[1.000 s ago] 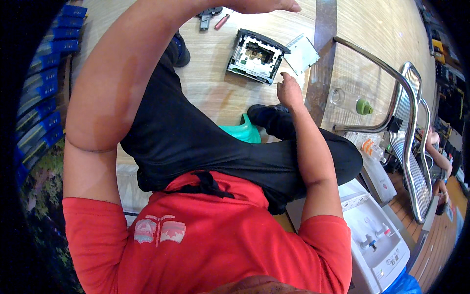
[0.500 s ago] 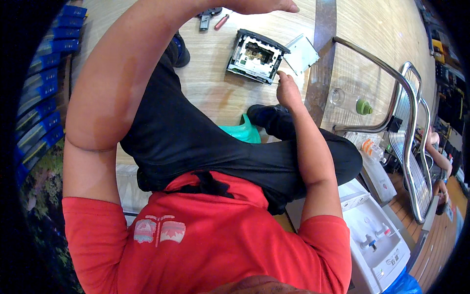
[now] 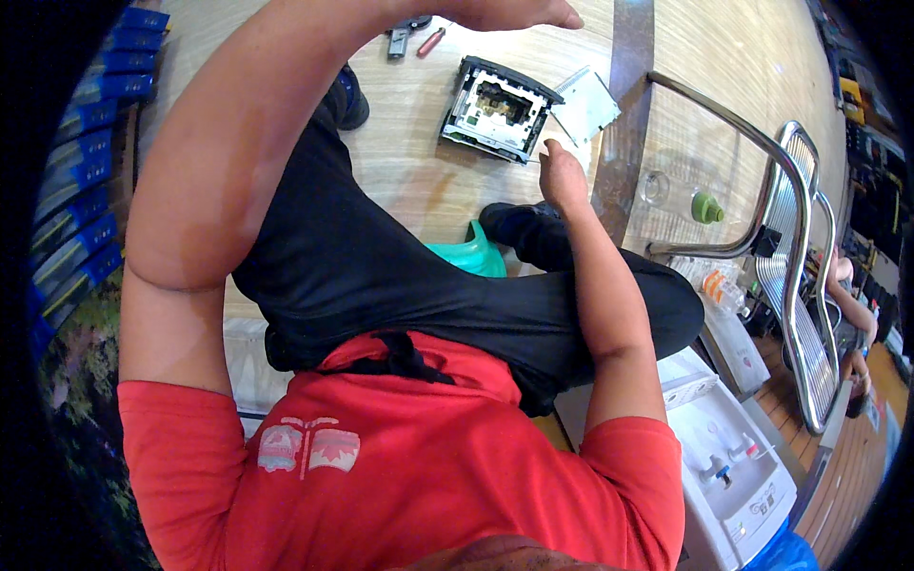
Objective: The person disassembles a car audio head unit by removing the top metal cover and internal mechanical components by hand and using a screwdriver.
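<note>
An opened box-shaped electronic unit (image 3: 500, 107), with a black front strip and pale metal frame around exposed inner parts, lies on the floor ahead of me. Just right of it is my right hand (image 3: 564, 177), a finger pointing toward the unit, with a small gap between them. Nothing shows in that hand, and its fingers look loosely apart. A flat silver metal plate (image 3: 586, 105) rests beyond the hand, by the unit's right side. My left hand (image 3: 514, 11) is raised at the upper edge, one digit stretched out; the picture's edge cuts off the rest.
A red-handled tool (image 3: 431, 42) and a grey tool (image 3: 398, 40) lie farther left. Between my legs is a green plastic piece (image 3: 476, 257). A metal-framed bench (image 3: 795, 219), a green-capped clear bottle (image 3: 706, 207) and a white water dispenser (image 3: 728, 466) stand right.
My right hand has drawn back slightly from the unit's right edge, its fingers changing pose. The left hand, unit and plate stay nearly where they were.
</note>
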Motion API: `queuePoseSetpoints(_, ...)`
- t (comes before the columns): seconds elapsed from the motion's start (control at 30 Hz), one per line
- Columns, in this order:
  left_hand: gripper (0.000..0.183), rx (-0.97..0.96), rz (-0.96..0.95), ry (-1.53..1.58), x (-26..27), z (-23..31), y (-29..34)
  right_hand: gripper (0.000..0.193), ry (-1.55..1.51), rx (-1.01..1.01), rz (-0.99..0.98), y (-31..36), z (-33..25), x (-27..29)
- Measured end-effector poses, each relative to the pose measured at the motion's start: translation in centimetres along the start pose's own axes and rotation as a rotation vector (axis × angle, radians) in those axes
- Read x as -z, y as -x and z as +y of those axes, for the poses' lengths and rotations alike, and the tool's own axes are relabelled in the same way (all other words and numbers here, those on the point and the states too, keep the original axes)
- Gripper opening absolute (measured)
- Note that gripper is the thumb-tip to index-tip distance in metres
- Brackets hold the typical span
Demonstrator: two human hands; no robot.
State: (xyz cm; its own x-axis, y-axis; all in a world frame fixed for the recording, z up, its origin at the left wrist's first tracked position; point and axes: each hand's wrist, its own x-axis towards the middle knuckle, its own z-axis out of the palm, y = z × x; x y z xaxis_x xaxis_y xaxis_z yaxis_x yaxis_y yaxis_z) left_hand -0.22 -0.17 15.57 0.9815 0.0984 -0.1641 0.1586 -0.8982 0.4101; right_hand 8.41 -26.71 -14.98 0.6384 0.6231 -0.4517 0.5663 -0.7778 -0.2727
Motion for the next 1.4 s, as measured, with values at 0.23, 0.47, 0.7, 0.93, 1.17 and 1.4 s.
queuePoseSetpoints(0.23,0.038,0.109,-0.176,0.071,0.7,0.6,-0.7,0.033,-0.082,0.126,0.086,0.0,1.9,-1.3)
queuePoseSetpoints(0.47,0.038,0.082,-0.188,0.064,0.7,0.2,-0.9,0.036,0.028,-0.147,-0.103,0.1,-0.3,0.5)
queuePoseSetpoints(0.7,0.038,-0.023,-0.119,0.015,-0.1,-0.1,-0.7,0.034,-0.030,0.056,0.049,0.0,0.8,-0.5)
queuePoseSetpoints(0.93,0.035,-0.075,-0.133,-0.018,-0.7,-0.2,-1.5,0.031,-0.068,0.112,0.149,0.3,1.3,-0.9)
queuePoseSetpoints(1.17,0.033,-0.077,-0.098,-0.007,-1.0,-0.2,-1.0,0.034,-0.009,-0.042,-0.016,0.2,0.3,-0.1)
queuePoseSetpoints(1.4,0.034,-0.114,-0.085,-0.014,-1.0,-0.4,-1.1,0.033,-0.032,0.092,0.096,0.0,1.8,-1.2)
